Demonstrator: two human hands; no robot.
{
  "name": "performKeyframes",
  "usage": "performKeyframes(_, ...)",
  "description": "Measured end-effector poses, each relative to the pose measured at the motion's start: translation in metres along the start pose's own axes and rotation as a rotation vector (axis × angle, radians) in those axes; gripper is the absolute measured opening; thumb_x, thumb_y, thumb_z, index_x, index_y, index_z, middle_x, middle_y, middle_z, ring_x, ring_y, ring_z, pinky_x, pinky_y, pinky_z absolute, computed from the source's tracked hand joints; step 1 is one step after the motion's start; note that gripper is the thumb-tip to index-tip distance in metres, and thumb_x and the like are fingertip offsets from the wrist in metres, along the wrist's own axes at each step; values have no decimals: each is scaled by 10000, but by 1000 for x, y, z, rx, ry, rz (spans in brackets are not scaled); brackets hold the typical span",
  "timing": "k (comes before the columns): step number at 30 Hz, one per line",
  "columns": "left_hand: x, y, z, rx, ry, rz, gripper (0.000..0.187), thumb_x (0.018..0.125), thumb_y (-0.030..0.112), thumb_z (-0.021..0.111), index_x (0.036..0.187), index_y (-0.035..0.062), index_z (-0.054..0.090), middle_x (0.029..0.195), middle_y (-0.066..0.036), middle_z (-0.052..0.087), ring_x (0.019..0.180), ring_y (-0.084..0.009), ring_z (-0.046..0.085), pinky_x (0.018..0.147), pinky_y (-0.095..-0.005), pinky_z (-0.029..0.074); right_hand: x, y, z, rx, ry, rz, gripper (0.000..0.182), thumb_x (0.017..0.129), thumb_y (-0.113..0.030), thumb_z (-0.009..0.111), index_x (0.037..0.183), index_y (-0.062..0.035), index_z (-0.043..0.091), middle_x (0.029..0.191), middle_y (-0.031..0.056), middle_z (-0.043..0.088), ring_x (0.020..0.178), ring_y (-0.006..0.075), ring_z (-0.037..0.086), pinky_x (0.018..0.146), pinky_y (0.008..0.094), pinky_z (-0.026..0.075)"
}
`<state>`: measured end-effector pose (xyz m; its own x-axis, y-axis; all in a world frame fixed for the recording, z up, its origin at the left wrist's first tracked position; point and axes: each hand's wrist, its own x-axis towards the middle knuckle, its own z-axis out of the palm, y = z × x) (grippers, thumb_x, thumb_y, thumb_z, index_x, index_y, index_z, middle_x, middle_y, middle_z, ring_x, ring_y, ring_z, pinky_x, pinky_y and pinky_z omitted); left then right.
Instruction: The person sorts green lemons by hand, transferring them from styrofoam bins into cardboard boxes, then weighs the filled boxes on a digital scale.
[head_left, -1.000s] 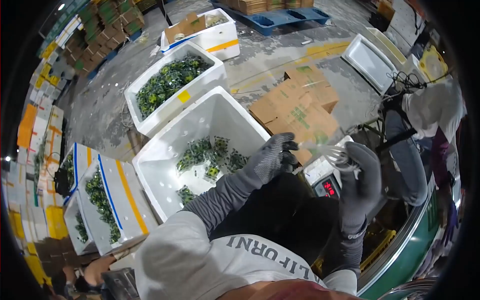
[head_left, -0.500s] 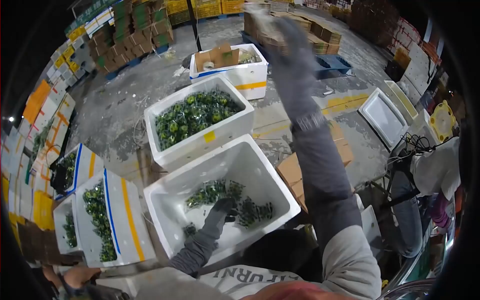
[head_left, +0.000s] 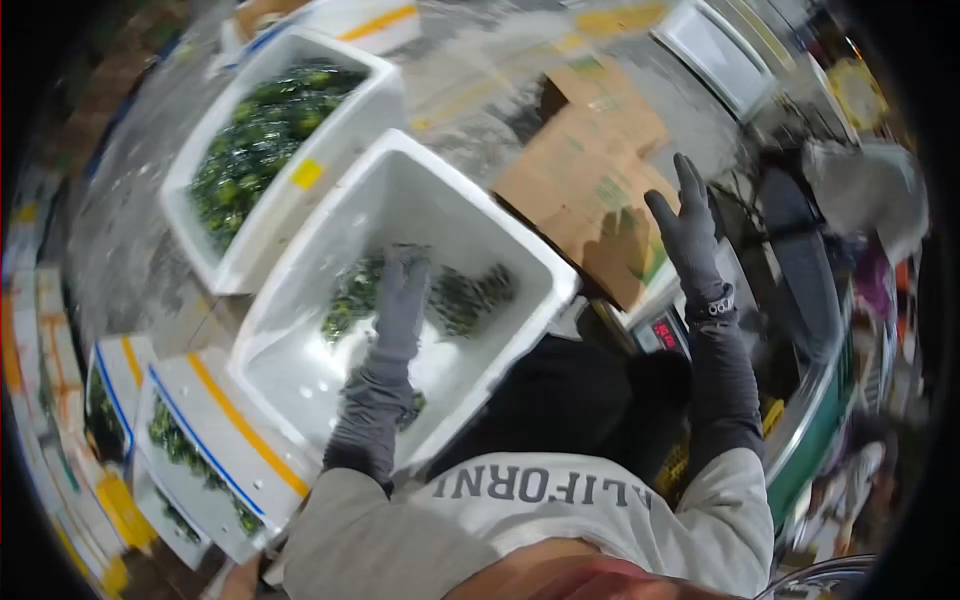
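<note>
Left hand (head_left: 402,290), gloved, is down inside the near foam box (head_left: 300,290), palm lying on the packs (head_left: 470,290) of green produce heaped on the box floor. Its fingers point away from the body; motion blur prevents saying whether they are closed on a pack or merely resting on top.

Right hand (head_left: 685,235), also gloved, is raised over the cardboard (head_left: 580,170) with fingers spread wide and nothing in them. Just below its wrist sits a scale (head_left: 662,335) with a lit red display.

The packs cover only part of the near box, bunched toward the far half. A second box (head_left: 380,105), just beyond and touching corner to side, is filled with similar green packs.

Handling judgement: the packs appear to be small items in clear film, so likely light, soft and glossy, liable to slide against knit gloves and to bruise if squeezed. Best taken across the body of the pack with a broad, gentle grip, rather than pinched by loose film. The foam box walls look thick but dent easily; avoid levering against the rim.
</note>
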<state>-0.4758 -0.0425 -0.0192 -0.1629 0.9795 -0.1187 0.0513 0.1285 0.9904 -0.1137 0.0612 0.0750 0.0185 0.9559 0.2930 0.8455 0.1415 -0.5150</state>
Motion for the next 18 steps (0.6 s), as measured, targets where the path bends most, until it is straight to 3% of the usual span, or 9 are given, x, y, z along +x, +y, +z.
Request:
performKeyframes(1, 12, -3, 11, 134, 21, 93, 353, 880, 45, 588, 1224, 6, 520, 1136, -137, 571, 1015, -249, 572, 883, -379, 471, -22, 10, -12, 6, -17, 117, 676, 820, -278, 657, 1371, -8, 375, 1369, 220, 424, 1257, 362, 427, 1017, 401, 374)
performKeyframes(3, 33, 44, 49, 446, 70, 464, 291, 832, 53, 635, 1114, 9, 582, 1080, -142, 589, 1016, -290, 566, 872, -391, 465, -55, 25, -17, 40, -85, 336, 725, 813, -336, 656, 1386, -9, 356, 1375, 210, 424, 1273, 349, 419, 1030, 400, 356)
performKeyframes(5, 63, 52, 88, 569, 75, 729, 334, 824, 151, 644, 1127, 25, 579, 1084, -150, 584, 1019, -321, 556, 873, -408, 457, -80, 29, -10, 78, -183, 486, 830, 791, -390, 675, 1398, 39, 307, 1405, 252, 376, 1313, 359, 367, 1059, 387, 317)
performKeyframes(6, 79, 52, 104, 712, 45, 756, 360, 836, 195, 622, 1153, 34, 567, 1099, -152, 582, 1015, -325, 556, 873, -419, 454, -83, 24, -8, 89, -233, 576, 871, 782, -402, 682, 1404, 56, 280, 1416, 268, 353, 1327, 355, 349, 1072, 381, 299)
performKeyframes(8, 102, 57, 128, 1010, 2, 807, 418, 860, 284, 579, 1207, 52, 544, 1129, -156, 578, 1008, -333, 555, 873, -439, 449, -93, 44, 13, 498, -117, 621, 761, 813, -324, 675, 1384, 40, 327, 1370, 220, 420, 1280, 311, 411, 1046, 357, 334)
performKeyframes(11, 119, 54, 149, 1262, -76, 510, 474, 867, 384, 519, 1233, 83, 539, 1155, -153, 581, 1022, -347, 560, 869, -459, 446, -79, 19, -4, 981, -262, 744, 613, 845, -217, 654, 1341, 21, 383, 1267, 146, 507, 1185, 245, 484, 999, 322, 377)
performKeyframes(12, 121, 56, 152, 1261, -96, 503, 448, 859, 378, 522, 1196, 85, 560, 1110, -147, 592, 999, -334, 570, 843, -452, 450, -81, 13, 0, 1095, -189, 822, 513, 859, -150, 639, 1298, 4, 421, 1169, 94, 552, 1095, 199, 526, 952, 299, 402)
performKeyframes(14, 121, 57, 153, 1270, -143, 476, 400, 842, 366, 529, 1122, 89, 600, 1021, -135, 615, 955, -309, 592, 790, -439, 459, -84, 21, 16, 1116, -148, 676, 531, 853, -166, 646, 1302, 1, 418, 1152, 96, 563, 1075, 200, 532, 945, 301, 405)
performKeyframes(18, 112, 64, 156, 745, -248, 282, 482, 838, 386, 540, 1213, 84, 567, 1133, -165, 601, 1030, -352, 576, 897, -435, 449, -86, 15, 5, 1149, -233, 669, 540, 841, -175, 657, 1292, 4, 418, 1154, 101, 560, 1077, 198, 527, 942, 296, 408)
